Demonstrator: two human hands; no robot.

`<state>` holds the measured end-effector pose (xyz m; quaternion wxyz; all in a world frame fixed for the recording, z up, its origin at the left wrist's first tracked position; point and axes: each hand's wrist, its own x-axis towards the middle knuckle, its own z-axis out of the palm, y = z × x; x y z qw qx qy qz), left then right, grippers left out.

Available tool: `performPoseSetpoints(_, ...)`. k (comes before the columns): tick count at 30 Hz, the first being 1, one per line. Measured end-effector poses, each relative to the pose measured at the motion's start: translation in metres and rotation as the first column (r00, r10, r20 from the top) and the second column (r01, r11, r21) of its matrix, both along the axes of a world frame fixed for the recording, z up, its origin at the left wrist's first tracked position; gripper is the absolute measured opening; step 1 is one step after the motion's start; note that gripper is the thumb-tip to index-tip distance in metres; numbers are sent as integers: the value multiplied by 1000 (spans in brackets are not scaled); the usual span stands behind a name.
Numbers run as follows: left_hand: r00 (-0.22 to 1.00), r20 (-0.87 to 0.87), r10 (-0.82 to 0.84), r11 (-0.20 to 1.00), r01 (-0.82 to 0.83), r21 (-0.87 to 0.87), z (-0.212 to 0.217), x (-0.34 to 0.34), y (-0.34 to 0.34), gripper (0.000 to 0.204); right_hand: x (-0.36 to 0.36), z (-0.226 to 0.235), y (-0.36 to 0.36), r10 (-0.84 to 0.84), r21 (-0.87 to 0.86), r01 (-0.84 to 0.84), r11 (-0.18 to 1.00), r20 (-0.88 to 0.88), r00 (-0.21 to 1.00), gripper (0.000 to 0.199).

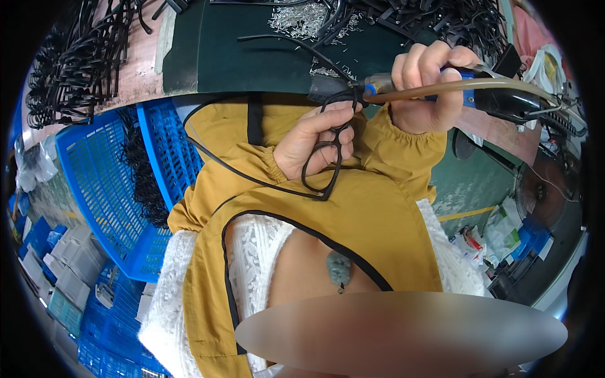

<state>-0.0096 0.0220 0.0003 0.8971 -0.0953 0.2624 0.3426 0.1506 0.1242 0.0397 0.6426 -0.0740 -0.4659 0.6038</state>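
Observation:
My left hand [309, 142] is closed around a black eyeglass frame [328, 190], its fingers through the rims. One temple arm points up and away over the table, and the other curves out to the left across my apron. In my right hand [428, 82] is a power screwdriver [507, 104] with a blue and black body, gripped with the fingers wrapped round it. Its tip end meets the frame near the upper hinge; the exact contact point is too small to tell. A brown tube [466, 83] runs along the tool, passing in front of my right hand.
On the dark green table mat [239, 72] lie small silver metal pieces [296, 22], with black frames [428, 22] heaped behind. More black eyeglass parts [75, 63] hang over the table's left edge. Blue baskets [94, 183] stand below left; a fan [539, 189] is at right.

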Motion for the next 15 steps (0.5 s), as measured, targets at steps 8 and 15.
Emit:
performPoseSetpoints(8, 990, 135, -31, 996, 20, 82, -9, -5, 2, 34, -6, -1, 4, 108, -35, -107, 994, 28, 994, 23)
performPoseSetpoints(15, 997, 77, -11, 997, 5, 81, -14, -4, -1, 28, -7, 4, 3, 117, -78, -113, 991, 51, 992, 22)
